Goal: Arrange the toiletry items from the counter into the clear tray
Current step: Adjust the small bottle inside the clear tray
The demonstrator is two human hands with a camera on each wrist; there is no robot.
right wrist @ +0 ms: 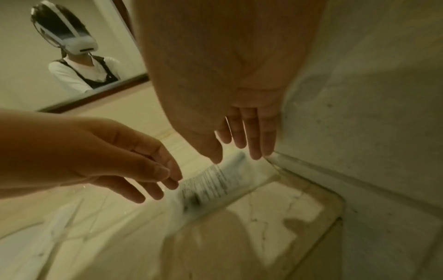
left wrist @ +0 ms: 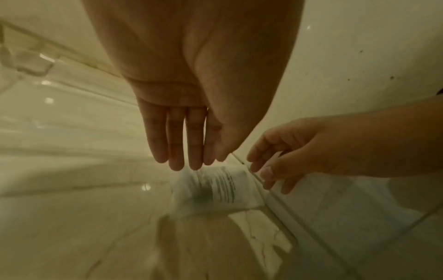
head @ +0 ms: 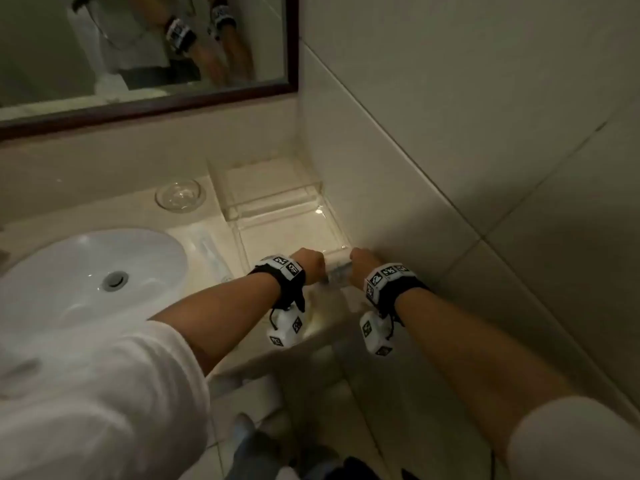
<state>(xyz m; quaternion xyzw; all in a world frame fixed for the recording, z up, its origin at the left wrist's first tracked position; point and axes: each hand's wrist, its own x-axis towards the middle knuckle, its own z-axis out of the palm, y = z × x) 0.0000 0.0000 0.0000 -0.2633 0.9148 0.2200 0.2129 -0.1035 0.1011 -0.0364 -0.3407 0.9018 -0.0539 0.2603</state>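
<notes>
A clear tray (head: 294,233) sits on the counter against the right wall. At its near end is a white packet with dark print (head: 337,270), blurred in both wrist views (left wrist: 210,189) (right wrist: 206,186). My left hand (head: 308,265) hovers just left of the packet with its fingers (left wrist: 177,151) straight and nothing in them. My right hand (head: 360,265) is just right of it beside the wall, its fingers (right wrist: 254,140) also extended and empty. Neither hand touches the packet. Whether it lies flat on the tray floor I cannot tell.
A raised clear box (head: 266,188) fills the tray's far end. A small glass dish (head: 178,195) stands behind the white sink (head: 93,271). A long wrapped item (head: 207,247) lies between sink and tray. The tiled wall (head: 450,168) closes the right side; a mirror (head: 138,46) hangs above.
</notes>
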